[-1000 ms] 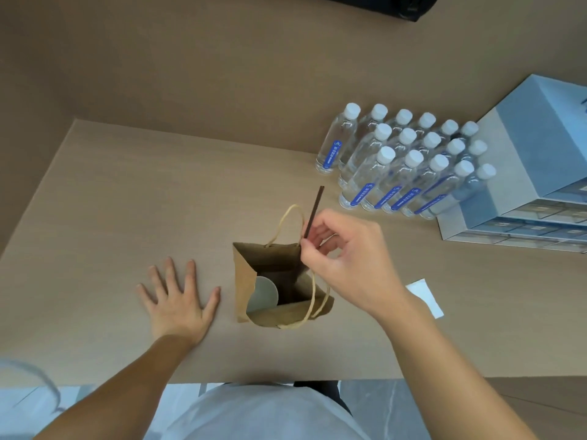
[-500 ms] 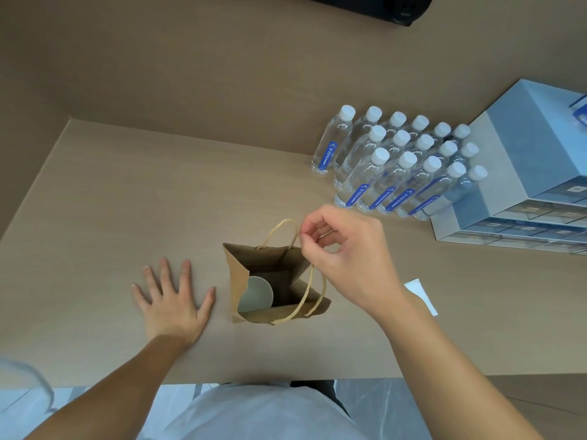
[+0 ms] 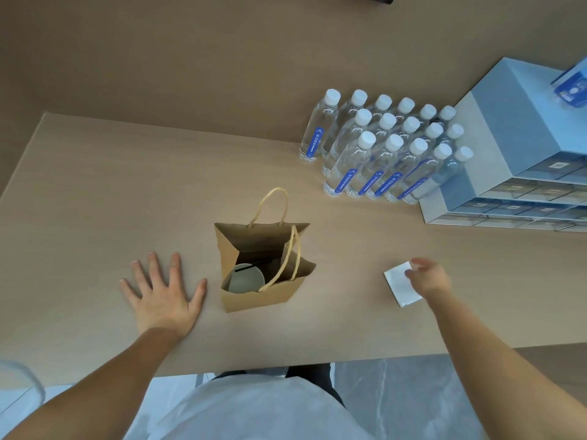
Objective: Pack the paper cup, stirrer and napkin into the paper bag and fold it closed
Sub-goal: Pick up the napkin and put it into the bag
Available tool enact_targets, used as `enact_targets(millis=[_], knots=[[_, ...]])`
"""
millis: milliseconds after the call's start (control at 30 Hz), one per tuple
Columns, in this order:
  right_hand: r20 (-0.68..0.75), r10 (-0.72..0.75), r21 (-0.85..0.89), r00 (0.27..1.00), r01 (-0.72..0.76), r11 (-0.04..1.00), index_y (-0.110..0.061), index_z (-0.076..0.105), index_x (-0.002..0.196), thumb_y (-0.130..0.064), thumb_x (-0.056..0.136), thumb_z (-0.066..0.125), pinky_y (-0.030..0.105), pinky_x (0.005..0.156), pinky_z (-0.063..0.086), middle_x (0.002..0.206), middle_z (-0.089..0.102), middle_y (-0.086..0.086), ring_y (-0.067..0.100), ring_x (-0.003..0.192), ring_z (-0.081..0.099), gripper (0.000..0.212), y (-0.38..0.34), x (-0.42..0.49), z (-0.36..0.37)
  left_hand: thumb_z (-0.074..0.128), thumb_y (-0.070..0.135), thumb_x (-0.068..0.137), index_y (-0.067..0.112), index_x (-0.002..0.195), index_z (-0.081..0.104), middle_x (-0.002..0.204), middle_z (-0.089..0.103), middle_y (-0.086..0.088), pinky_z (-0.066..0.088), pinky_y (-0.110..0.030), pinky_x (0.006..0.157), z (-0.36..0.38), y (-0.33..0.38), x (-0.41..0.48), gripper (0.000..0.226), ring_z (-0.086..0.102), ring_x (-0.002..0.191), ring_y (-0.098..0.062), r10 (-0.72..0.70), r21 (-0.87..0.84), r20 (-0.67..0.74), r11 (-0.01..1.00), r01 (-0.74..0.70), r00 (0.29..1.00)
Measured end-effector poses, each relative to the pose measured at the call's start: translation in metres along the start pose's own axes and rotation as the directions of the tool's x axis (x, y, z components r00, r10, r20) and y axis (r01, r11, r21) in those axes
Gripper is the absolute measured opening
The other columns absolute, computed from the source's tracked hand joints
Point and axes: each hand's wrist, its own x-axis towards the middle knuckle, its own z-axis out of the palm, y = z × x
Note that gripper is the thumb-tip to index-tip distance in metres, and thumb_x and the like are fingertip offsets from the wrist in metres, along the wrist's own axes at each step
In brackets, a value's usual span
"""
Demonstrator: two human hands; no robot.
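The right hand (image 3: 428, 276) hovers over the napkin (image 3: 401, 285) at three o'clock of the paper bag (image 3: 259, 296) — grip loose, empty. Left hand (image 3: 162, 296) lies flat, released. Stuffing could tip the unheld bag.

White top (image 3: 254, 411) — plain, bare forearms, no sleeves showing

Tan wall (image 3: 190, 58) behind a pale wooden table (image 3: 95, 192); grey marbled floor (image 3: 397, 398) shows past the table's near edge.
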Motion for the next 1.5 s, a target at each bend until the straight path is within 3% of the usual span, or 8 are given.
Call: enact_targets(millis=[367, 533, 800, 933, 1100, 1233, 1367, 1500], knots=[[-0.065, 0.059, -0.017, 0.996, -0.060, 0.998, -0.015, 0.070, 0.100, -0.011, 0.083, 0.072, 0.032, 0.074, 0.050, 0.123, 0.054, 0.015, 0.036, 0.104, 0.059, 0.018, 0.027, 0.007, 0.041, 0.020, 0.064, 0.078, 0.021, 0.151, 0.018, 0.161, 0.011, -0.021, 0.002, -0.065, 0.114, -0.004, 0.005, -0.003, 0.085, -0.001, 0.146, -0.045, -0.025, -0.019, -0.006, 1.000, 0.025, 1.000], [-0.066, 0.154, 0.042, 0.986, -0.152, 0.988, -0.010, 0.049, 0.127, -0.003, 0.084, 0.064, 0.040, 0.088, 0.050, 0.126, 0.057, 0.019, 0.038, 0.115, 0.055, 0.046, 0.019, 0.006, 0.048, 0.022, 0.062, 0.076, 0.022, 0.150, 0.020, 0.160, 0.014, -0.021, 0.005, -0.066, 0.113, 0.000, 0.002, -0.001, 0.084, 0.001, 0.146, -0.045, -0.026, -0.014, -0.011, 1.000, 0.026, 1.000], [0.153, 0.174, 0.343, 0.973, -0.218, 0.914, -0.009, 0.058, 0.081, -0.002, 0.077, 0.073, 0.035, 0.068, 0.043, 0.091, 0.060, 0.015, 0.029, 0.081, 0.054, 0.017, 0.007, -0.007, 0.035, 0.023, 0.065, 0.078, 0.022, 0.150, 0.020, 0.160, 0.015, -0.021, 0.005, -0.066, 0.113, 0.003, 0.000, 0.000, 0.083, 0.002, 0.146, -0.045, -0.020, -0.025, -0.010, 0.999, 0.020, 1.000], [0.338, 0.025, 0.565, 0.941, -0.225, 0.794, -0.004, 0.065, 0.095, -0.002, 0.081, 0.075, 0.040, 0.077, 0.053, 0.101, 0.067, 0.018, 0.030, 0.085, 0.064, 0.018, -0.015, -0.031, 0.020, 0.019, 0.068, 0.080, 0.023, 0.150, 0.020, 0.159, 0.016, -0.021, 0.006, -0.067, 0.112, 0.005, -0.001, 0.001, 0.083, 0.001, 0.146, -0.045, -0.014, -0.019, -0.021, 1.000, 0.014, 1.000], [0.486, -0.351, 0.815, 0.800, -0.270, 0.513, -0.001, 0.064, 0.117, 0.009, 0.089, 0.059, 0.036, 0.073, 0.063, 0.101, 0.075, 0.013, 0.022, 0.082, 0.075, 0.030, -0.083, -0.077, -0.017, 0.020, 0.070, 0.079, 0.023, 0.150, 0.022, 0.159, 0.017, -0.021, 0.004, -0.065, 0.113, 0.002, 0.002, -0.001, 0.085, 0.003, 0.146, -0.045, -0.023, -0.050, -0.027, 0.999, 0.021, 0.999], [0.056, -0.713, 0.872, 0.699, 0.314, 0.376, -0.016, 0.077, 0.101, 0.000, 0.087, 0.065, 0.032, 0.075, 0.059, 0.090, 0.078, -0.003, 0.014, 0.083, 0.072, 0.024, -0.153, -0.142, -0.052, 0.018, 0.071, 0.081, 0.023, 0.151, 0.021, 0.160, 0.015, -0.020, 0.003, -0.065, 0.113, -0.001, 0.002, -0.003, 0.085, 0.002, 0.146, -0.045, -0.018, -0.045, -0.019, 0.999, 0.017, 1.000], [-0.170, -0.962, 0.477, 0.213, 0.872, 0.109, -0.010, 0.075, 0.107, 0.008, 0.087, 0.059, 0.020, 0.082, 0.055, 0.104, 0.076, -0.008, 0.003, 0.096, 0.071, 0.031, -0.193, -0.204, -0.060, 0.014, 0.073, 0.082, 0.025, 0.152, 0.017, 0.162, 0.013, -0.018, 0.003, -0.064, 0.114, 0.000, 0.001, -0.002, 0.084, 0.000, 0.147, -0.044, -0.020, -0.038, -0.014, 0.999, 0.020, 1.000], [0.072, -0.997, 0.214, -0.011, 0.977, 0.005, -0.004, 0.076, 0.104, 0.020, 0.077, 0.052, 0.016, 0.085, 0.054, 0.106, 0.077, 0.007, 0.013, 0.098, 0.072, 0.043, -0.205, -0.223, -0.048, 0.015, 0.073, 0.084, 0.025, 0.151, 0.017, 0.161, 0.014, -0.019, 0.003, -0.065, 0.114, 0.004, -0.003, -0.001, 0.083, 0.002, 0.146, -0.045, -0.008, -0.042, -0.019, 0.999, 0.007, 1.000]])
